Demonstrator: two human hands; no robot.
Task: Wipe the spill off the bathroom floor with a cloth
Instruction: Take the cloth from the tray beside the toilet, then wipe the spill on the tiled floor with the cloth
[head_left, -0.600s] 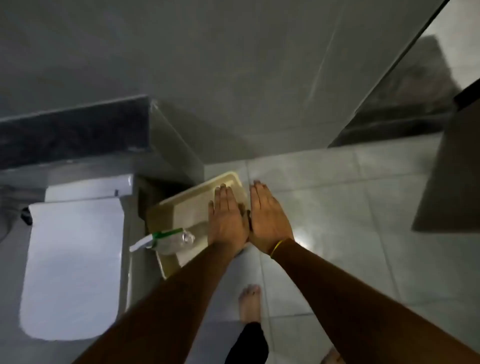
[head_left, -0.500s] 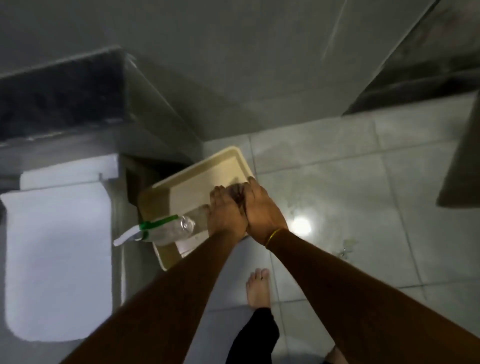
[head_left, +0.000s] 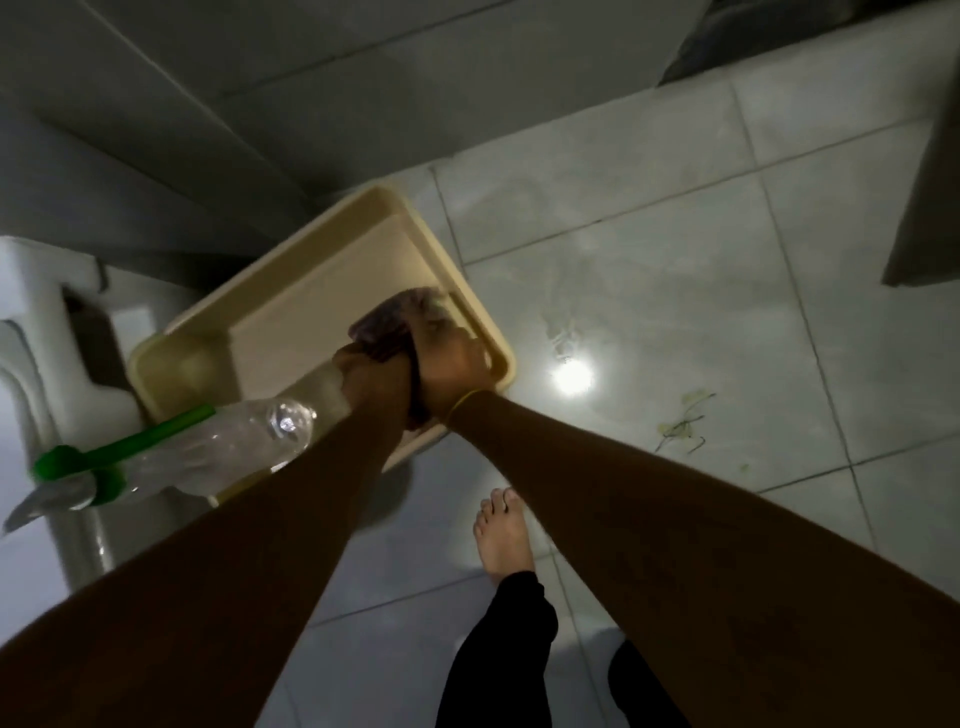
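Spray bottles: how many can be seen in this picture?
1. The clear spray bottle with the green trigger lies across the near-left corner of the beige tray, left of both hands. The arms could hide another.

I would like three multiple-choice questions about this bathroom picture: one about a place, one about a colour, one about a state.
1. Where is the cloth?
A. in the beige tray
B. on the toilet lid
C. under the bare foot

2. What colour is the spray bottle's trigger?
A. red
B. green
C. black

3. What are the hands doing?
A. both resting flat on the floor
B. both closed on the cloth
C. one holding the bottle

Answers: 1 A, it lies bunched inside the beige tray. 2 B, the spray bottle has a green head. 3 B, the left hand and right hand grip the cloth together.
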